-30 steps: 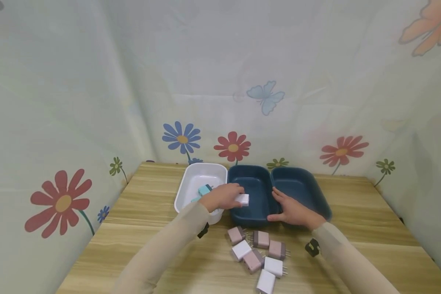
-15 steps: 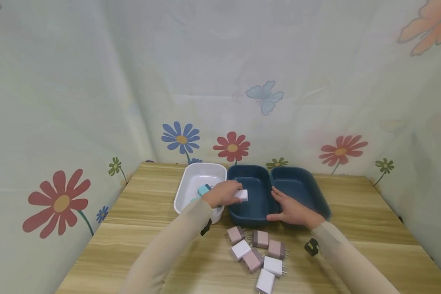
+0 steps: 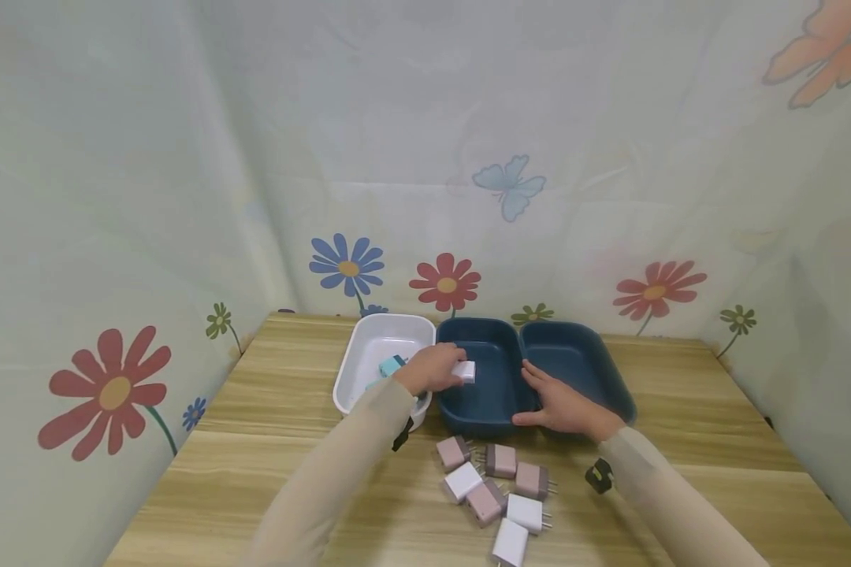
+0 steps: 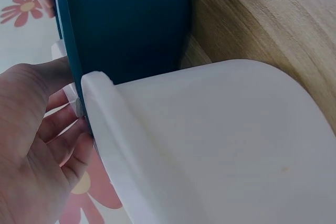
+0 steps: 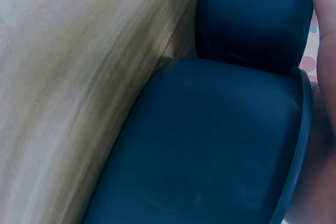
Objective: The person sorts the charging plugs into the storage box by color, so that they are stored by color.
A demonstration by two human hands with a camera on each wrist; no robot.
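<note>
My left hand (image 3: 434, 368) pinches a white plug-in charger (image 3: 465, 372) over the left side of the middle dark blue bin (image 3: 477, 421). In the left wrist view, the fingers reach behind the rims and only part of the white charger (image 4: 73, 97) shows. My right hand (image 3: 563, 405) rests with spread fingers and thumb at the adjoining rims of the middle and right blue bins. In the right wrist view that hand (image 5: 326, 51) is mostly hidden behind the blue bin walls. The white bin (image 3: 347, 370) on the left holds turquoise chargers (image 3: 392, 365), partly covered by my left arm.
In front of the bins lies a loose group of pink chargers (image 3: 501, 460) and white chargers (image 3: 525, 513), prongs showing. The right blue bin (image 3: 574, 346) stands against the middle one. A flower-printed curtain (image 3: 397, 118) hangs behind the wooden table (image 3: 276, 449).
My left hand has shifted slightly toward the back with the white charger still pinched. The right hand has stayed at the bin rims, and the head view has turned a little.
</note>
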